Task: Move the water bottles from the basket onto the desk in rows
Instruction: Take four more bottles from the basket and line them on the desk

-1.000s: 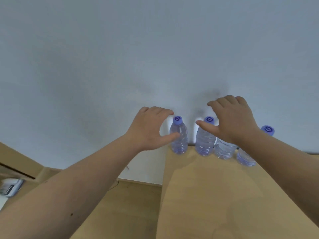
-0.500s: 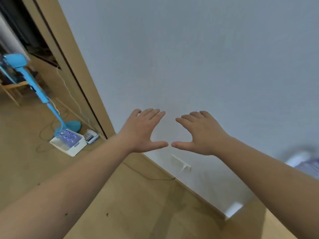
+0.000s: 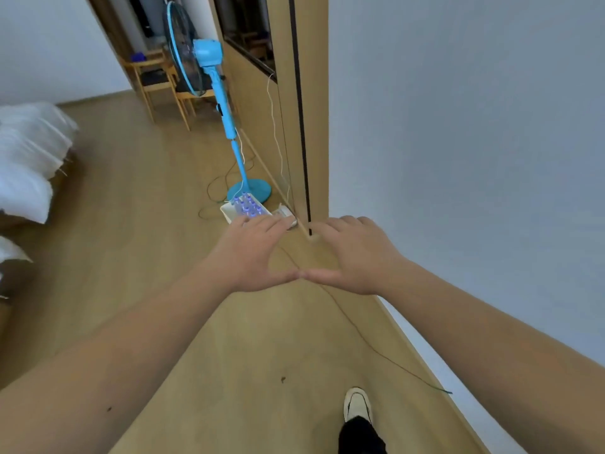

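Note:
A white basket [image 3: 229, 213] stands on the wooden floor beside the fan's base, several blue-capped water bottles [image 3: 247, 205] upright inside it. My left hand [image 3: 253, 253] is stretched out in front of me, empty, fingers spread, and its fingertips cover the basket's near edge in the picture. My right hand [image 3: 355, 253] is held out beside it, also empty and spread, its thumb tip touching the left thumb. Both hands are well short of the basket. The desk is out of view.
A blue standing fan [image 3: 209, 93] rises just behind the basket, with cables [image 3: 216, 185] on the floor. A wooden door frame [image 3: 307, 126] and a grey wall [image 3: 474, 142] run along the right. White bedding [image 3: 29, 165] lies left. My shoe [image 3: 357, 404] steps forward.
The view has swung left from the desk and its row of bottles to the floor and the basket. Both hands stay empty and their thumbs have come together.

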The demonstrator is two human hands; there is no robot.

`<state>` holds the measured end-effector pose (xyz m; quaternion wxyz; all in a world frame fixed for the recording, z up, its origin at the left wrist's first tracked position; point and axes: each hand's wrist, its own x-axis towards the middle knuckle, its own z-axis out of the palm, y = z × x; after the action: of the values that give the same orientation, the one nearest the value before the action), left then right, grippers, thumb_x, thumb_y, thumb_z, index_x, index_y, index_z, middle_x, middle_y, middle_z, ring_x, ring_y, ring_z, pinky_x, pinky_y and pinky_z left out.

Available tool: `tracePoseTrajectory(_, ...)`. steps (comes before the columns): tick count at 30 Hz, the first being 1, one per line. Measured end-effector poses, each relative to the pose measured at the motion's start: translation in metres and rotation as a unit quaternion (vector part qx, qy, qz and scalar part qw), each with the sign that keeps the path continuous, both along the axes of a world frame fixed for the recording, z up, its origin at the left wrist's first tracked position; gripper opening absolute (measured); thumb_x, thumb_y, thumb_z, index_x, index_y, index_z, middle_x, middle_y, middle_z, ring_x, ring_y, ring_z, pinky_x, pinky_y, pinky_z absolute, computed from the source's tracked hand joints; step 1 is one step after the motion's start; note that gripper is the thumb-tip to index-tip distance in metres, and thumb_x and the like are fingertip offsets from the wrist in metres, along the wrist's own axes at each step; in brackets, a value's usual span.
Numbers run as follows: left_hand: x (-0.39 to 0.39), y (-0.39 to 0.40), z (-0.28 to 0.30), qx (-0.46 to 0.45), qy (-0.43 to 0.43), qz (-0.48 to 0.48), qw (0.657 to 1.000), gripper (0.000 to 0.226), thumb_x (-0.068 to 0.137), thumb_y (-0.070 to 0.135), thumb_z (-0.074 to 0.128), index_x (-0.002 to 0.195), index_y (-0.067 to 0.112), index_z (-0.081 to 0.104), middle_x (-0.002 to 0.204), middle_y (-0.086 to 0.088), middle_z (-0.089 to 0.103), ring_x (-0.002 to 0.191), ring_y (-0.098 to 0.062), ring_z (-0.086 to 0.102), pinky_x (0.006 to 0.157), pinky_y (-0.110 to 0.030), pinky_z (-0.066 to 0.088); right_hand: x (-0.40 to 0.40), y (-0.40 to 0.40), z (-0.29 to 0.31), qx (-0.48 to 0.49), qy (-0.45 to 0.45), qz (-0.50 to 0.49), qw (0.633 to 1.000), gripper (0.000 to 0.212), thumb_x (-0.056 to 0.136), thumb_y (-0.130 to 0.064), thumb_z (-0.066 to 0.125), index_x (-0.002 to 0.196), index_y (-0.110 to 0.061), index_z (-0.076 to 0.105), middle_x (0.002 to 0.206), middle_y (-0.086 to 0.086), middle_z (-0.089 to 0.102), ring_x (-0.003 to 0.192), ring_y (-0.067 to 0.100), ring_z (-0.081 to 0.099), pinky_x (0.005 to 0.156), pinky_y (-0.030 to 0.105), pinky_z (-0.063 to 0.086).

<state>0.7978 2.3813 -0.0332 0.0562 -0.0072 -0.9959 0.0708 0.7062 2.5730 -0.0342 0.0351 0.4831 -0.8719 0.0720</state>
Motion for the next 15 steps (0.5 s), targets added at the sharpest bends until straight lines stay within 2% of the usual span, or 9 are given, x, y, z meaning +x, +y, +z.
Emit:
tracePoseTrajectory(5, -0.074, -0.089, -0.021, 0.011, -0.026, 0.071, 0.997, 0.094, 0.07, 0.081, 0.041, 0.143, 0.022, 0.03, 0.138, 0.005, 0.049, 0.125, -0.016, 0.045, 0.099, -0.037, 0.033, -0.093, -0.102, -0.028, 0.003, -0.025, 0.042, 0.999, 0.094, 0.069, -0.087, 0.022, 0.139, -0.027, 0.037, 0.136, -0.004, 0.051, 0.121, 0.023, 0.048, 0.098, 0.04, 0.039)
tracePoseTrajectory(10, -0.133, -0.183, -0.034, 0.03, -0.063, 0.144, 0.987, 0.095, 0.072, 0.08, 0.037, 0.147, 0.025, 0.017, 0.149, 0.006, 0.036, 0.134, -0.014, 0.034, 0.108, -0.039, 0.028, -0.172, -0.206, -0.035, 0.035, -0.072, 0.084, 0.993, 0.093, 0.071, -0.085, 0.024, 0.143, -0.027, 0.03, 0.142, -0.006, 0.044, 0.129, 0.02, 0.04, 0.109, 0.041, 0.026)
tracePoseTrajectory(15, -0.176, -0.292, -0.057, 0.05, -0.069, 0.178, 0.98, 0.092, 0.074, 0.075, 0.04, 0.147, 0.024, 0.015, 0.15, 0.004, 0.034, 0.135, -0.017, 0.032, 0.109, -0.041, 0.025, -0.226, -0.331, -0.049, 0.056, -0.09, 0.127, 0.986, 0.09, 0.071, -0.085, 0.026, 0.14, -0.027, 0.033, 0.135, -0.004, 0.05, 0.123, 0.021, 0.044, 0.099, 0.039, 0.035)
